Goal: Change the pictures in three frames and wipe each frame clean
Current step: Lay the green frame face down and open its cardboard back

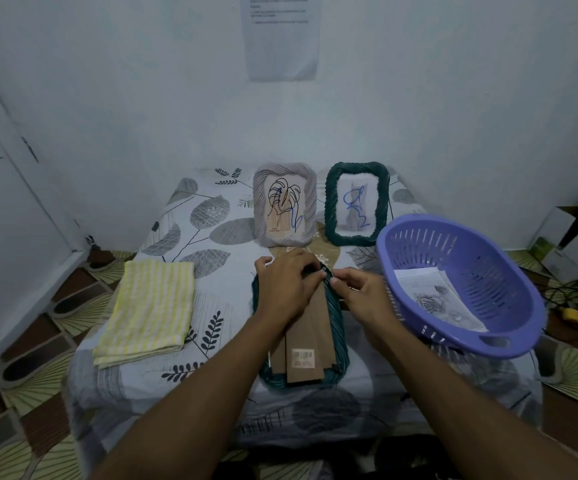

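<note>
Fingers (pixel 310 268) of left hand (pixel 285 289) curled on face-down frame (pixel 337 329), right hand (pixel 360 296) pinching its top edge

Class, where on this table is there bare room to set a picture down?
Bare: the strip between the folded yellow striped towel and the face-down dark green woven frame; the far-left corner behind the towel, beside the upright grey frame. Crowded: the right, purple plastic basket close beside the right hand.

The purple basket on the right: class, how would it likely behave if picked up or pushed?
The purple basket probably lifts easily: it is thin slotted plastic holding paper sheets. It looks tilted with rounded sides, so a push may rock or tip it. The loose sheets could slide out.
</note>
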Motion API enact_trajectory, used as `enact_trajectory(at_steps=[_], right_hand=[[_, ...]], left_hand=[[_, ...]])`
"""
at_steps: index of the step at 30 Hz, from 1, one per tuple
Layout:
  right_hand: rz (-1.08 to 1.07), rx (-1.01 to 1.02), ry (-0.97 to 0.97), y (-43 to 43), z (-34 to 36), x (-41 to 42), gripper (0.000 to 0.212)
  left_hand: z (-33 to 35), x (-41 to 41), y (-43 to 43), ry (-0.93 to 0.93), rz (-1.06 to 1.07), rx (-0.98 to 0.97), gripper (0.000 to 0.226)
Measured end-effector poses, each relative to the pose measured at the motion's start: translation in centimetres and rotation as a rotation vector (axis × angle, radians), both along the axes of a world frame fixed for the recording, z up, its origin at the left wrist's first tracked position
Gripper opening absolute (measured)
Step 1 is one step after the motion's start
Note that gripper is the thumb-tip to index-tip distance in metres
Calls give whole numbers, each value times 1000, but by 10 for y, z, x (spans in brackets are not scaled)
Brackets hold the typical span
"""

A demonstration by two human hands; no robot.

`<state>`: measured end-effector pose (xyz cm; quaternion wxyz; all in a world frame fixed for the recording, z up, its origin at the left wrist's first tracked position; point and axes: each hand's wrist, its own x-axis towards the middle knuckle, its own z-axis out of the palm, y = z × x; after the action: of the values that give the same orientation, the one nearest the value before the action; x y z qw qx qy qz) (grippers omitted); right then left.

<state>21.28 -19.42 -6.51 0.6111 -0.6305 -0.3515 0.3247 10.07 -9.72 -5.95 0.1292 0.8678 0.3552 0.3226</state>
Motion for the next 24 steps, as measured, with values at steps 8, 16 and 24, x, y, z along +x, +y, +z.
enact_trajectory(at_steps=[8,16,24], right_hand=[[5,-33,-21,-3,0,1,19],[-39,-45,33,2,-5,-2,16],[-233,-4,344,20,-3,-3,18]], left_hand=[[10,-6,7,-5,-96,22,11],[10,-9,13,-14,-104,10,12],[-24,-62,11,-231,-16,-160,43]])
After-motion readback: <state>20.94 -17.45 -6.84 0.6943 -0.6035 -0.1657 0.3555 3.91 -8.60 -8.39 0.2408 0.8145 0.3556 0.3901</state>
